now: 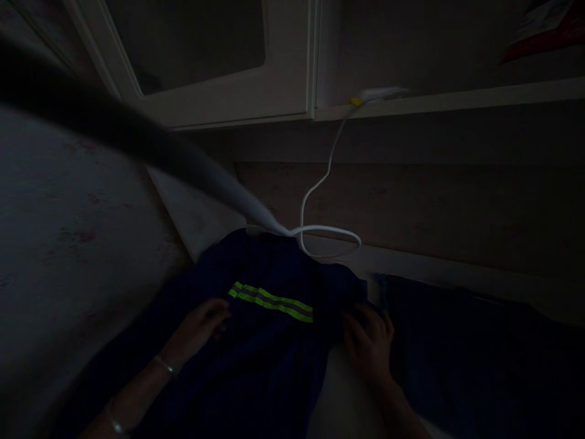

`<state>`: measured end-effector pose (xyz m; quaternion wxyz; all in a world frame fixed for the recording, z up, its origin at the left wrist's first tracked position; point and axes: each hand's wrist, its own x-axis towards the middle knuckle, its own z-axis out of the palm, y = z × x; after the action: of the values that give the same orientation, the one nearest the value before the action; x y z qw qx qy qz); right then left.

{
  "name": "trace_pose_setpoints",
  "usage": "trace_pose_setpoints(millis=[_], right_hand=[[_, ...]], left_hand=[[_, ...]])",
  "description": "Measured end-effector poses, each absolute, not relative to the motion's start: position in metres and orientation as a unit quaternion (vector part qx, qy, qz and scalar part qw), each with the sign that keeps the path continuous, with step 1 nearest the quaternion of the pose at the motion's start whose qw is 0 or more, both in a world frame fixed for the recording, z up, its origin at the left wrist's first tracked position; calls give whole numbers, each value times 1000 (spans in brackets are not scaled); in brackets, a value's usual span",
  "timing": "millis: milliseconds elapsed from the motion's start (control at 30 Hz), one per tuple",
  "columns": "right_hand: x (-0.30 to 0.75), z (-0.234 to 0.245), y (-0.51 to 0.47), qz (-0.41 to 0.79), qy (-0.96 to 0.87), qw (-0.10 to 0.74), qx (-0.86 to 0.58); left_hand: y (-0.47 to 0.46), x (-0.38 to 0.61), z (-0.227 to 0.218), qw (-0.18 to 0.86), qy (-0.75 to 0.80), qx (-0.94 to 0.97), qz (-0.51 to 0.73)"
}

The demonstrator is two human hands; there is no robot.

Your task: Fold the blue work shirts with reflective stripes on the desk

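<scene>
head view: on the counter [340,381], the dark blue jacket [265,353] lies by the left hand [198,329] and right hand [369,341], held apart, grip too dim to tell; tugging could snag the white cable [320,228] looped near its top.

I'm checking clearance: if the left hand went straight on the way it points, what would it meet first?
Probably the dark blue garment, near its yellow-green strip; whether the left hand touches the fabric is unclear.
</scene>
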<state>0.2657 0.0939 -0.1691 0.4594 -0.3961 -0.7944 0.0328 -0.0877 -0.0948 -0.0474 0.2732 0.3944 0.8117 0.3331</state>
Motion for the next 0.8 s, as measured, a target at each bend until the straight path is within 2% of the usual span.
trace_pose_setpoints(millis=[33,100,200,300,500,667,800], right_hand=[[266,-167,89,8,-827,421,-372],[264,-162,82,1,-872,351,-341],[256,-153,80,80,-903,258,-333],[248,-147,83,159,-892,212,-365],[242,-151,94,171,-882,200,-391],[240,-153,93,155,-896,213,-357],[263,-143,72,219,-861,292,-355]], left_hand=[[-69,-81,-45,268,801,420,330],[-12,-72,-43,185,806,482,291],[70,-72,-52,55,824,515,229],[127,-80,-82,36,843,510,168],[164,-108,-140,25,828,557,57],[186,-137,-146,14,789,614,11],[184,-136,-140,-3,776,630,31]])
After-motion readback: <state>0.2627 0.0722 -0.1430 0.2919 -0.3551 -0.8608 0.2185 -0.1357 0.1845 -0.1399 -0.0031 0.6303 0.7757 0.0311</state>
